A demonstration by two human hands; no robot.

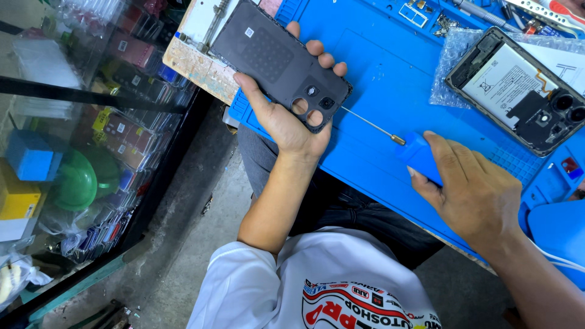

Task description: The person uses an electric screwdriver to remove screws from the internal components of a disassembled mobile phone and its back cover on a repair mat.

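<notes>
My left hand [286, 122] grips a dark grey phone back cover [274, 61] with round camera cut-outs, its inner side up, held over the left edge of the blue work mat [378, 67]. My right hand [475, 195] holds a blue-handled tool [420, 157] whose thin metal shaft [368, 125] points toward the cover's camera end. An opened phone [518, 91], battery and boards exposed, lies on bubble wrap [454, 55] at the right of the mat.
A glass display case [91, 140] packed with small boxed goods stands to the left, across a concrete floor gap. Tweezers and small parts [530, 15] lie along the mat's far edge. A worn wooden board [198, 58] sits under the cover.
</notes>
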